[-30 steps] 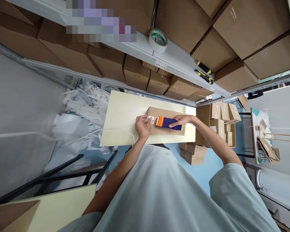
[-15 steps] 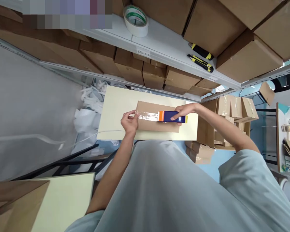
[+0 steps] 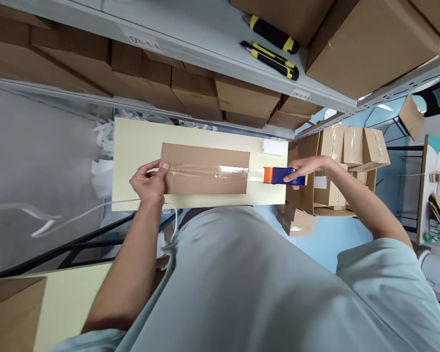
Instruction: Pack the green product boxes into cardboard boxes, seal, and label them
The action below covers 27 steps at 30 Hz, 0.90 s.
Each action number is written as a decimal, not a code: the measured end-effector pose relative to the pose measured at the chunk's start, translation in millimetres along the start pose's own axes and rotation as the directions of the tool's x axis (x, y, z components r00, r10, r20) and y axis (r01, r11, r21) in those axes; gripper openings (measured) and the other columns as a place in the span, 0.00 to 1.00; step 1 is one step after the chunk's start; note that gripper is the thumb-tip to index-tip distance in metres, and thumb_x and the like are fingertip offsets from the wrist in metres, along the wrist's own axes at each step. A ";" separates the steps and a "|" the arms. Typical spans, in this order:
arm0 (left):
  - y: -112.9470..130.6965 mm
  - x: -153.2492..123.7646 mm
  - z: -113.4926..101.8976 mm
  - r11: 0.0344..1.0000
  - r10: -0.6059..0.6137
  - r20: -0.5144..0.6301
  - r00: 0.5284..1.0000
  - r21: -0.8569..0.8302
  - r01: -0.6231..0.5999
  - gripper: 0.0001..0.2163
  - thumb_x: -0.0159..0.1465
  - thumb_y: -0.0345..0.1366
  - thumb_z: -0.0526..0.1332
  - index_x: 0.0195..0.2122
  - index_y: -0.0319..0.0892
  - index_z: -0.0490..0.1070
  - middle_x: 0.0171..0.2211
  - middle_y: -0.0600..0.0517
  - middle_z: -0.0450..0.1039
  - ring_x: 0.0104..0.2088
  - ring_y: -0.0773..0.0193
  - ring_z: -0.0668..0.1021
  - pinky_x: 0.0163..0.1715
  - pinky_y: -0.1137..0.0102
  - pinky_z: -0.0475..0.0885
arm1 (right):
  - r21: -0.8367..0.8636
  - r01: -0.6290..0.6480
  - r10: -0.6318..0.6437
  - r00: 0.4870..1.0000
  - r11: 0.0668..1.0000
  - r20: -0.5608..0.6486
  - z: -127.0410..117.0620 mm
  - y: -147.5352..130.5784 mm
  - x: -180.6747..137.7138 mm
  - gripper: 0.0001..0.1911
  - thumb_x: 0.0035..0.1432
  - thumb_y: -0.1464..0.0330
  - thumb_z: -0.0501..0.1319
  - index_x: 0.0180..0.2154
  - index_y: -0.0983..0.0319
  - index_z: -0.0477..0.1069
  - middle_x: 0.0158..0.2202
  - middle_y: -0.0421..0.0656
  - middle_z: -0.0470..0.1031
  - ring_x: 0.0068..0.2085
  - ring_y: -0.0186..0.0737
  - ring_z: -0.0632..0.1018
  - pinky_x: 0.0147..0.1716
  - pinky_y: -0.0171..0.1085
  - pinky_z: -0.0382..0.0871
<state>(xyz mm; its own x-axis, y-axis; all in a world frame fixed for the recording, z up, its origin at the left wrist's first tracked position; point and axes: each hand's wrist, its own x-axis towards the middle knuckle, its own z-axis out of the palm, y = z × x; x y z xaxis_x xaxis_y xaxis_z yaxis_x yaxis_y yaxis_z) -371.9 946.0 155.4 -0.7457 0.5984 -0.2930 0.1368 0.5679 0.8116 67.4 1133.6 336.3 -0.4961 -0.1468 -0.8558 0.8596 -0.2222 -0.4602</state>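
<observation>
A flat brown cardboard box [image 3: 205,152] lies on the pale yellow tabletop [image 3: 135,137]. My left hand [image 3: 150,182] is closed on the box's left end, its thumb on top near the end of the tape. Clear packing tape [image 3: 227,171] runs along the box's middle and past its right end. Off that end, my right hand [image 3: 297,173] grips a blue and orange tape dispenser [image 3: 278,175], and the tape stretches between dispenser and box.
Above the far table edge, a metal shelf [image 3: 205,44] holds cartons and two yellow-black utility knives [image 3: 273,58]. A white label [image 3: 273,147] lies on the table. To the right, a large open carton [image 3: 300,195] holds several taped boxes. A white cable [image 3: 84,215] runs at left.
My right hand has drawn the dispenser rightward past the box's end, laying tape along the box. My left hand now grips the box's left end. The camera view has shifted.
</observation>
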 end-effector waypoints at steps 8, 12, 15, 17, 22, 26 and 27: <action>10.2 -6.6 11.1 0.999 -0.052 -0.083 0.995 -0.005 0.052 0.17 0.62 0.43 0.74 0.48 0.39 0.78 0.35 0.54 0.80 0.29 0.69 0.69 0.33 0.71 0.71 | -0.125 -0.143 0.128 0.985 0.982 -0.119 -8.1 21.4 53.7 0.37 0.51 0.38 0.75 0.38 0.66 0.78 0.34 0.49 0.85 0.38 0.46 0.85 0.42 0.38 0.76; 6.7 -8.7 12.8 0.999 -0.022 -0.086 0.996 0.042 0.026 0.10 0.61 0.31 0.71 0.43 0.36 0.79 0.38 0.54 0.80 0.29 0.71 0.67 0.32 0.74 0.67 | -0.206 -0.209 0.160 0.959 0.956 -0.233 2.6 17.5 79.7 0.28 0.60 0.45 0.74 0.38 0.66 0.79 0.33 0.48 0.86 0.36 0.45 0.86 0.40 0.36 0.76; 3.9 -9.1 11.9 0.998 0.019 -0.091 0.996 0.063 -0.013 0.11 0.61 0.29 0.71 0.45 0.35 0.79 0.39 0.53 0.79 0.30 0.71 0.67 0.33 0.75 0.67 | -0.285 -0.258 0.156 0.929 0.923 -0.335 17.9 9.8 90.2 0.18 0.69 0.54 0.68 0.38 0.64 0.80 0.33 0.47 0.87 0.35 0.44 0.87 0.39 0.36 0.75; 2.2 -8.5 10.5 0.998 0.033 -0.082 0.996 0.053 -0.028 0.12 0.62 0.28 0.70 0.46 0.34 0.80 0.39 0.53 0.79 0.32 0.71 0.69 0.34 0.75 0.67 | -0.348 -0.298 0.137 0.898 0.889 -0.419 30.8 3.4 94.7 0.16 0.71 0.57 0.66 0.39 0.63 0.81 0.34 0.46 0.87 0.37 0.46 0.87 0.39 0.36 0.75; -2.6 -7.7 7.7 0.995 0.090 -0.058 0.994 0.042 -0.087 0.11 0.63 0.28 0.71 0.46 0.34 0.79 0.40 0.53 0.78 0.33 0.70 0.70 0.36 0.75 0.68 | -0.384 -0.399 0.119 0.807 0.833 -0.579 64.8 -13.1 113.6 0.14 0.71 0.59 0.64 0.42 0.63 0.83 0.40 0.51 0.87 0.46 0.53 0.87 0.45 0.41 0.78; -5.3 -8.7 5.0 0.993 0.101 -0.030 0.994 0.062 -0.099 0.12 0.64 0.30 0.70 0.48 0.34 0.79 0.42 0.52 0.78 0.33 0.69 0.71 0.39 0.72 0.71 | -0.280 -0.533 0.204 0.677 0.799 -0.707 83.4 -20.3 129.4 0.14 0.69 0.64 0.66 0.53 0.61 0.81 0.51 0.54 0.86 0.55 0.57 0.85 0.52 0.46 0.79; -5.8 -8.5 3.7 0.993 0.098 -0.018 0.995 0.073 -0.096 0.12 0.64 0.31 0.70 0.48 0.34 0.79 0.42 0.51 0.78 0.33 0.68 0.71 0.40 0.71 0.72 | -0.253 -0.556 0.222 0.648 0.791 -0.729 86.4 -20.9 130.2 0.16 0.68 0.65 0.66 0.55 0.61 0.80 0.53 0.55 0.85 0.56 0.58 0.84 0.53 0.48 0.78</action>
<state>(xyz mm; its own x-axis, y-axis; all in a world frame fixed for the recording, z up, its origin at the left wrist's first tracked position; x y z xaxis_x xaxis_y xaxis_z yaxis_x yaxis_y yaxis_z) -364.0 939.7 151.3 -0.7406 0.6405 -0.2031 0.2551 0.5477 0.7969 -25.7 1035.8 254.9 -0.0414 0.5585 -0.8285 0.9873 0.1501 0.0519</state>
